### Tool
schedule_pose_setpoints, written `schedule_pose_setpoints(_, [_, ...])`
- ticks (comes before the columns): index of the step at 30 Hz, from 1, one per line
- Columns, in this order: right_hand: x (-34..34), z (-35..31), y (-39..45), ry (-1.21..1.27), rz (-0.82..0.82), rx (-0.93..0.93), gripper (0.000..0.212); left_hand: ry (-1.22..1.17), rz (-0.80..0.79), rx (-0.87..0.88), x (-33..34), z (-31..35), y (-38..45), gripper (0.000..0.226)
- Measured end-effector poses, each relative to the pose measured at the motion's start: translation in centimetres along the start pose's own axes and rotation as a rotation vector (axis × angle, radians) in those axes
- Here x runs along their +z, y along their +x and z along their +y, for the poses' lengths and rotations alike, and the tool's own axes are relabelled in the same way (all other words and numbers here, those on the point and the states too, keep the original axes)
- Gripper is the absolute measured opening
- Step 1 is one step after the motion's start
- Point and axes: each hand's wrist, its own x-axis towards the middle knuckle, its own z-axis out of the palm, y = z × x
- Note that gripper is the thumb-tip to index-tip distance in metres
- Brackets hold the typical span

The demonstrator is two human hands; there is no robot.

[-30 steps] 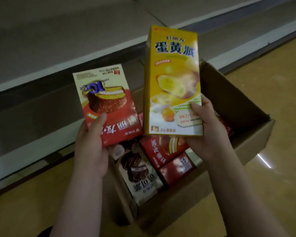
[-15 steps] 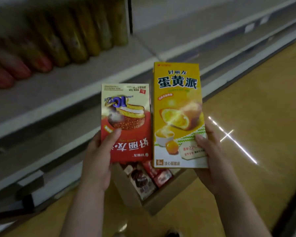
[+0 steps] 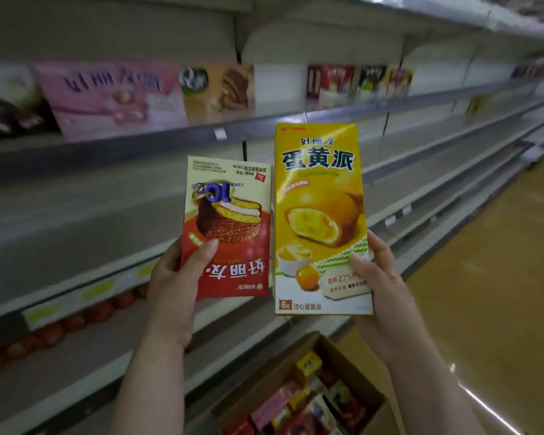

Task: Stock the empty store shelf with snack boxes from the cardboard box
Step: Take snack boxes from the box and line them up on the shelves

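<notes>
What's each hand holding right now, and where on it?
Left hand grips the red snack box at its lower left edge, thumb on the front. Right hand grips the yellow snack box at its lower right edge.

The yellow box [image 3: 322, 215] reads "蛋黄派"; the red box [image 3: 230, 227], upside down, "好丽友".

Person, head-camera view: two bare forearms, left entering from 7 o'clock, right from 5 o'clock. Left hand [image 3: 173, 287] and right hand [image 3: 387, 287] ungloved. No sleeve reaches either wrist. Rings, watch, bracelets: none visible. Fingernails short, unpainted.
</notes>
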Motion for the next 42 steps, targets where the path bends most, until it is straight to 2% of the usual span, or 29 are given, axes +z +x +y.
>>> schedule_pose_setpoints(4, [1.5, -1.1, 0.1, 0.038, -0.04, -0.029, 0.046, -0.014, 0.029, 0.046, 0.0, 2.1, -0.9, 0.036])
schedule_pose_setpoints(9, [3.7, -1.9, 0.9, 0.07, -0.089, -0.044, 0.044, 0.0, 0.091, 0.069, -0.9, 4.3, -1.6, 0.031])
schedule_pose_setpoints(15, [9.0, -0.1, 2.4, 0.084, -0.156, -0.009, 0.035, 0.045, 0.242, 0.131, -6.0, 7.7, -2.9, 0.044])
schedule_pose_setpoints(18, [12.4, 1.7, 2.7, 0.133, -0.223, 0.049, 0.029, 0.031, 0.347, 0.2, -9.7, 9.6, -4.0, 0.041])
schedule_pose_setpoints(22, [17.5, 4.2, 1.7, 0.102, -0.371, 0.108, 0.043, 0.005, 0.497, 0.249, -14.5, 11.6, -6.3, 0.028])
schedule_pose_setpoints(25, [20.6, 5.9, 0.6, 0.104, -0.44, 0.167, 0.055, 0.023, 0.574, 0.264, -17.5, 12.6, -8.0, 0.037])
schedule_pose_setpoints(27, [22.3, 7.1, -0.1, 0.117, -0.467, 0.204, 0.05, 0.031, 0.612, 0.27, -19.2, 13.0, -8.9, 0.046])
schedule_pose_setpoints(30, [23.9, 8.4, -0.7, 0.141, -0.486, 0.236, 0.045, 0.041, 0.628, 0.27, -20.8, 13.5, -9.4, 0.054])
schedule_pose_setpoints(34, [24.1, 9.0, -0.7, 0.154, -0.464, 0.249, 0.041, 0.032, 0.619, 0.27, -21.4, 13.8, -8.6, 0.047])
schedule_pose_setpoints(38, [21.6, 7.9, 0.1, 0.129, -0.364, 0.205, 0.043, -0.044, 0.546, 0.236, -19.6, 13.1, -6.0, 0.044])
schedule_pose_setpoints(41, [18.5, 6.4, 0.9, 0.112, -0.239, 0.171, 0.044, -0.151, 0.437, 0.223, -16.9, 11.9, -3.5, 0.024])
schedule_pose_setpoints(42, [16.9, 5.5, 1.3, 0.12, -0.195, 0.145, 0.044, -0.183, 0.388, 0.206, -15.3, 11.3, -2.5, 0.024])
